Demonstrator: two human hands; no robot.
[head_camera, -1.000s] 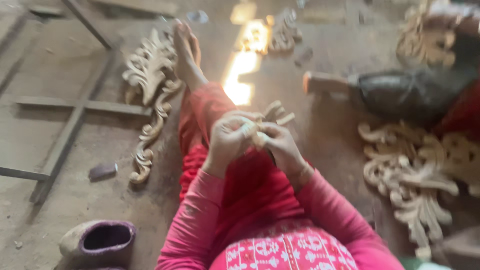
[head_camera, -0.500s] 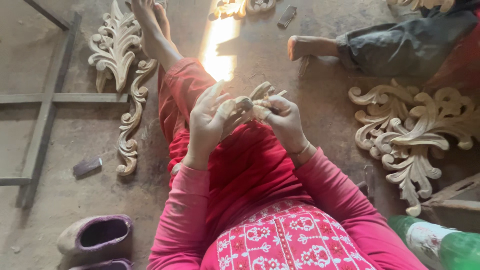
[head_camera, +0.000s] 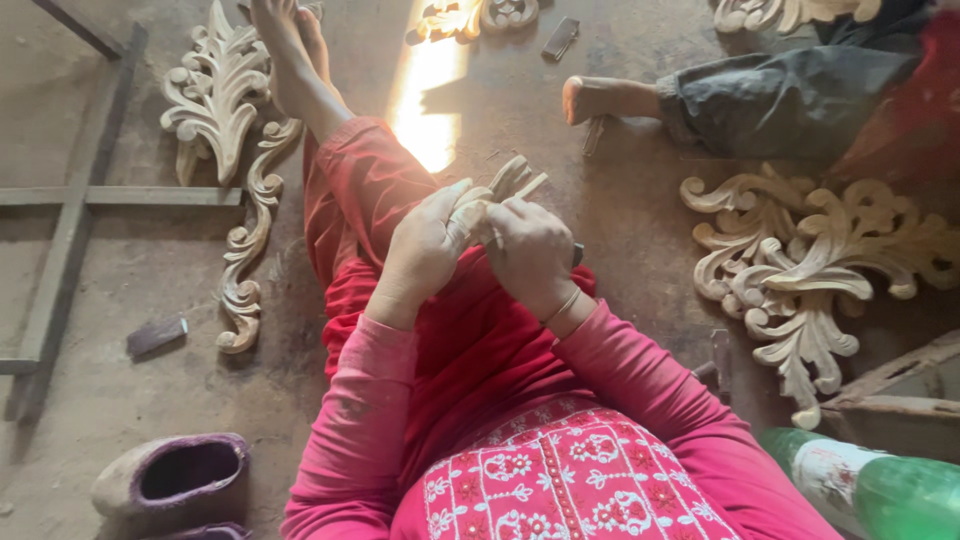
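Observation:
I sit on the floor with red-trousered legs stretched out. My left hand (head_camera: 425, 245) and my right hand (head_camera: 530, 250) meet above my lap. Both grip a small pale carved wooden piece (head_camera: 505, 185), whose scrolled end sticks out past my fingers. My left thumb lies along the piece. A dark thin object shows at the right edge of my right hand; what it is cannot be told.
Carved wooden scroll ornaments lie left of my leg (head_camera: 225, 100) and at the right (head_camera: 800, 260). Another person's foot and grey trouser leg (head_camera: 700, 100) lie at top right. A purple shoe (head_camera: 175, 475), a green bottle (head_camera: 880, 490) and a wooden frame (head_camera: 70, 200) are nearby.
The view has tilted down and nearer, so the floor ornaments slid upward. My hands stay together on the carved piece, shifting only slightly.

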